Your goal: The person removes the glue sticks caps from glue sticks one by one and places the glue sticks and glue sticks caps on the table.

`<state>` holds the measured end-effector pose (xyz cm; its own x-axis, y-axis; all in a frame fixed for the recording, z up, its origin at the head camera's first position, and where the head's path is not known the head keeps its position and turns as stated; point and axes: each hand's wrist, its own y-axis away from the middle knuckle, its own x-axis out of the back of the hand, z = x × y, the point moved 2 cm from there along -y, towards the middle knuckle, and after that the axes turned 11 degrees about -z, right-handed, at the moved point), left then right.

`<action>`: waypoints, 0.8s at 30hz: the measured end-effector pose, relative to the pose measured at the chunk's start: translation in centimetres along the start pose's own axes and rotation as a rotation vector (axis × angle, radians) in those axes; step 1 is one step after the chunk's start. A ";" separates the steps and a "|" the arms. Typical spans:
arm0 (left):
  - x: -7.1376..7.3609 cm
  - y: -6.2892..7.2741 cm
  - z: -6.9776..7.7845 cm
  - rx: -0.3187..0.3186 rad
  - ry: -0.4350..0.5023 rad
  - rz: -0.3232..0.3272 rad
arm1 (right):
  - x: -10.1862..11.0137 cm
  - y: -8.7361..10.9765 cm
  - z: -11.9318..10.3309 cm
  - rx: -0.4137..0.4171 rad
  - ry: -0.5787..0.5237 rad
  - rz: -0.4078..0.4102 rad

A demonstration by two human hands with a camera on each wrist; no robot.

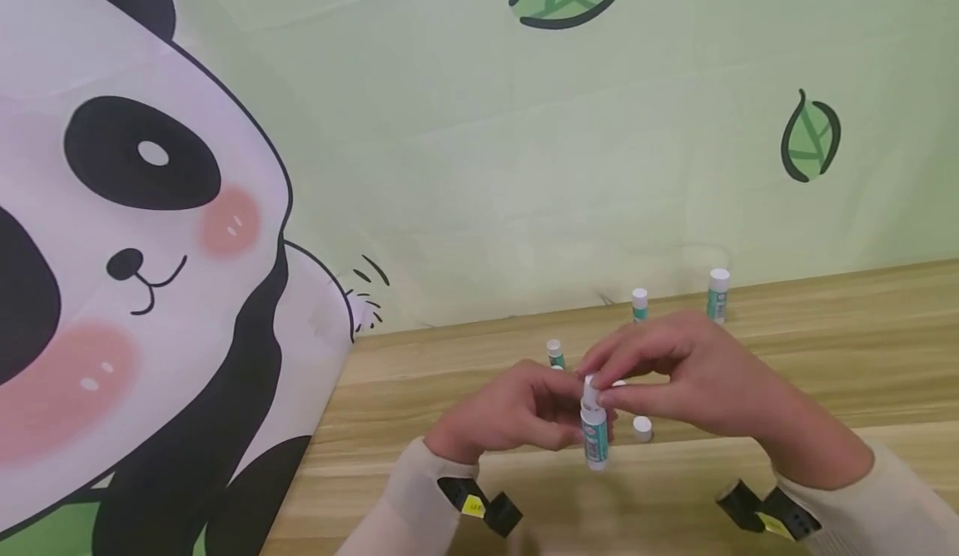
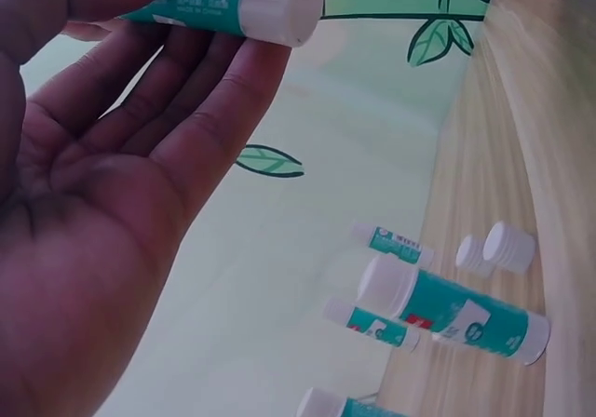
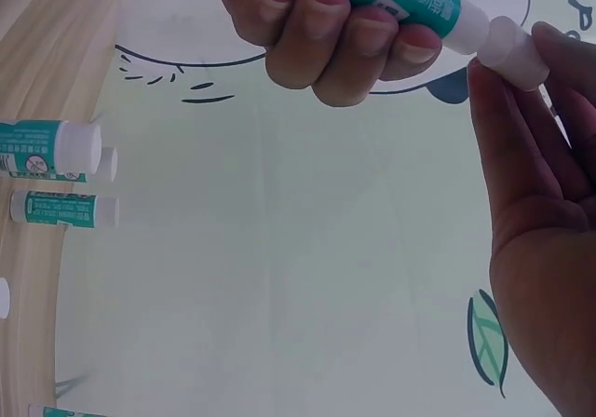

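My left hand [image 1: 505, 410] grips a glue stick [image 1: 595, 441] with a green label and a white end, held upright above the table. At its top, the thumb and fingers of my right hand [image 1: 693, 373] pinch a white cap [image 1: 589, 393]. Seen from the right wrist, the cap [image 3: 514, 54] meets the end of the tube [image 3: 410, 3] at a slight tilt; whether it is seated cannot be told. The left wrist view shows the tube's other white end [image 2: 284, 7] resting along the left fingers [image 2: 219, 110].
Several more glue sticks stand on the wooden table [image 1: 824, 356], among them a larger one [image 1: 718, 296] at the back right and a small one [image 1: 554, 353] behind my left hand. A loose white cap [image 1: 642, 429] lies near my hands. A panda-printed cloth [image 1: 449, 165] hangs behind.
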<state>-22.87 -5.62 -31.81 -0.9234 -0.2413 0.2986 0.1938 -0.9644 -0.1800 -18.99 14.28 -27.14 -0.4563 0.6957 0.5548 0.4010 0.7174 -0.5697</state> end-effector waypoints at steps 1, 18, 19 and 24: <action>0.1 0.0 0.0 -0.002 0.000 0.004 | 0.0 0.0 0.0 -0.004 0.006 0.006; 3.4 2.1 -0.4 0.139 -0.162 0.399 | 1.3 0.9 4.4 -0.523 0.137 0.228; 3.7 2.2 -0.5 0.161 -0.169 0.424 | 1.3 1.0 4.7 -0.549 0.148 0.231; 4.8 2.7 -1.2 0.239 -0.212 0.528 | 1.2 1.4 6.5 -0.620 0.205 0.217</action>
<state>-27.15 -9.22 -32.03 -0.6012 -0.6854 0.4109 0.6985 -0.7005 -0.1464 -24.13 15.91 -31.17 -0.1794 0.7750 0.6059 0.8747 0.4076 -0.2623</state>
